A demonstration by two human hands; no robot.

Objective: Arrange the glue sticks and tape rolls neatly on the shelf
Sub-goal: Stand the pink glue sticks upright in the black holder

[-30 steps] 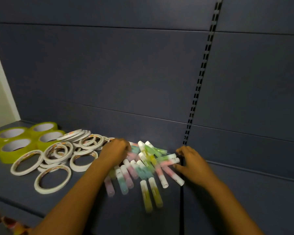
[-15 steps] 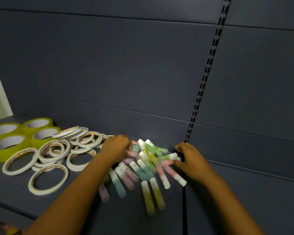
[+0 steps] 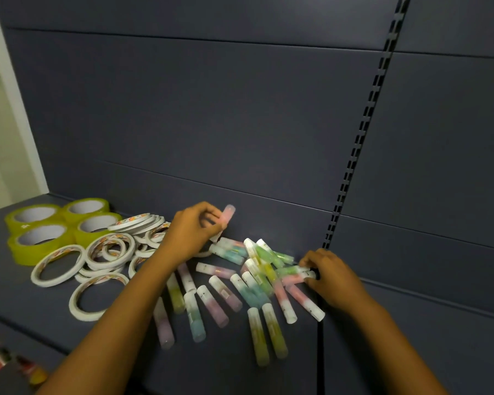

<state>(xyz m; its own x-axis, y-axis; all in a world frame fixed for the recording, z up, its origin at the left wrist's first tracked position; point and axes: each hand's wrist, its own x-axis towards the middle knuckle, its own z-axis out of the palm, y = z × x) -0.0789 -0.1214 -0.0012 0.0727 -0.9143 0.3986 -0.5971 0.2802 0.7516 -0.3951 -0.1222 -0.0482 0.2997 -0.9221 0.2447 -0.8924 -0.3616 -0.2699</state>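
My left hand (image 3: 193, 235) pinches a pink stick (image 3: 227, 215) between thumb and fingertips, lifted clear of the shelf (image 3: 20, 297) and tilted, its rounded end pointing up toward the back panel (image 3: 211, 115). My right hand (image 3: 330, 276) sits at the right edge of the stick pile (image 3: 251, 280), fingers curled onto the ends of a pink stick and a green one lying there; I cannot tell whether it truly grips them or only presses on them. The pile lies loose on the shelf between my 2 hands, sticks in pink, green, blue, yellow and lilac crossing one another at all angles, most with white caps. Nearer me, 2 yellow sticks (image 3: 265, 334) lie side by side, almost parallel, and a lilac stick (image 3: 163, 326) and a blue one (image 3: 196, 320) lie under my left forearm. Just left of the pile, the white rolls (image 3: 111, 252) spread in a heap, some flat, some nested inside bigger ones, several leaning in a row near the back. Farther left, touching one another in a 2 by 2 block, sit 4 yellow rolls (image 3: 60, 226), lying flat with cores up. A slotted upright (image 3: 362, 132) runs up the panel above my right hand. Bright packaging (image 3: 0, 360) shows blurred at the lower left, below the shelf edge.
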